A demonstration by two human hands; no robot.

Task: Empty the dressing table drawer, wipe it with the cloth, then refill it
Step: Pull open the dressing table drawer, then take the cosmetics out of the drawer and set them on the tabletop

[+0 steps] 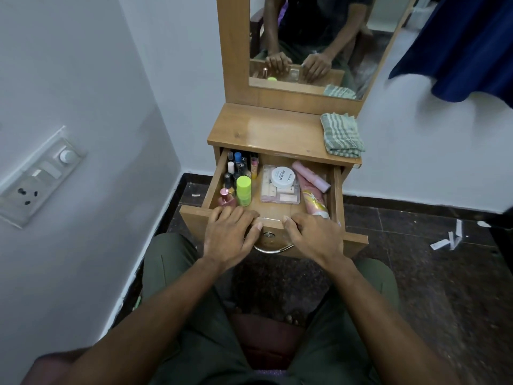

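both hands, left hand (227, 234) and right hand (313, 234), hold a curled grip on the front edge of the open wooden drawer (337, 195); striped woven cloth (342, 136) lies folded on the glossy table (266, 132) beyond.

Beyond the left fingers (222, 215) bottles (238, 176) stand in the drawer (337, 190); beyond the right fingers (302, 218), a jar (281, 177) on a box (280, 194); tubes (312, 187) further right.
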